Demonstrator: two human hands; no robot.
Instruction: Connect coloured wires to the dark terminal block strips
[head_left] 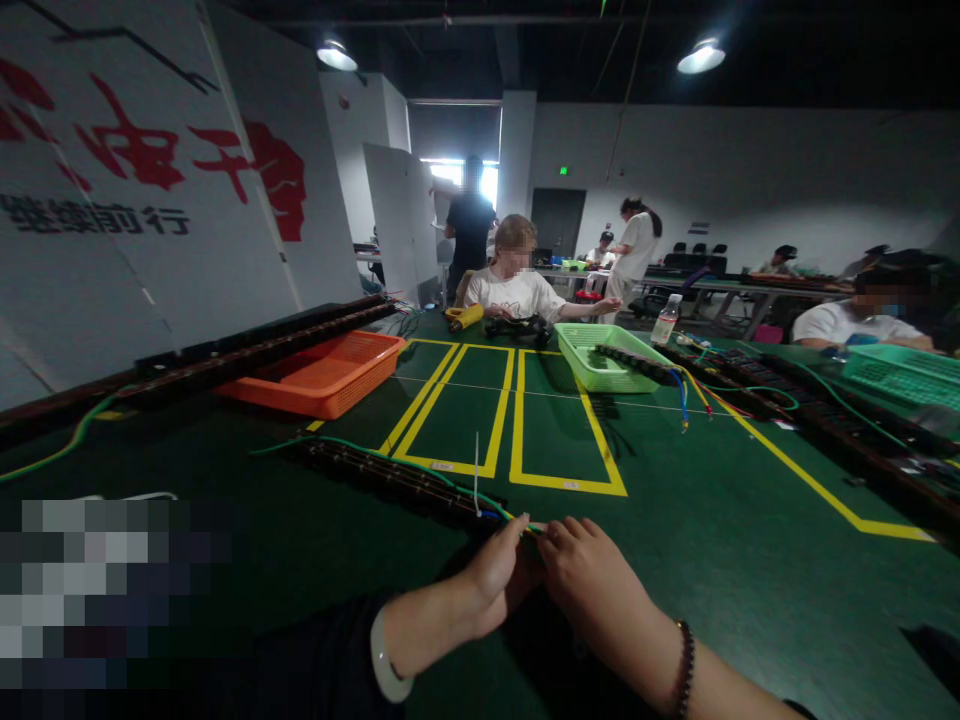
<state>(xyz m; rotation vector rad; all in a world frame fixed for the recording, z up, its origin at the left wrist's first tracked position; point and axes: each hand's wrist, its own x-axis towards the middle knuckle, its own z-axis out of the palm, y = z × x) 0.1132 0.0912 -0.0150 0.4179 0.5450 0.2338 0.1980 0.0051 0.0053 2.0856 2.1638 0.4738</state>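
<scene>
Both hands meet at the near edge of a green table (697,530), closed on a small bundle of wires (513,517). The left hand (491,580) pinches it with the thumb uppermost; the right hand (592,575) curls its fingers over it from the right. Their exact grip underneath is hidden. The wires come from the near right end of a long dark strip (390,478), which lies on the table, slanting away to the far left. A pale cable tie (477,470) stands upright at that end, its tail pointing up.

Pulling on the bundle could drag the strip or strain the wires where they leave it, since neither hand holds the strip itself. The upright tie could snag a finger or be knocked askew, being so near the left hand. A long green wire (352,444) lies loosely along the strip and might slip off if the strip turns.

The forearms reach in from the near side and converge, wrists low and fingertips almost touching. A pale band (381,655) circles the left wrist, a dark beaded bracelet (686,665) the right.
</scene>
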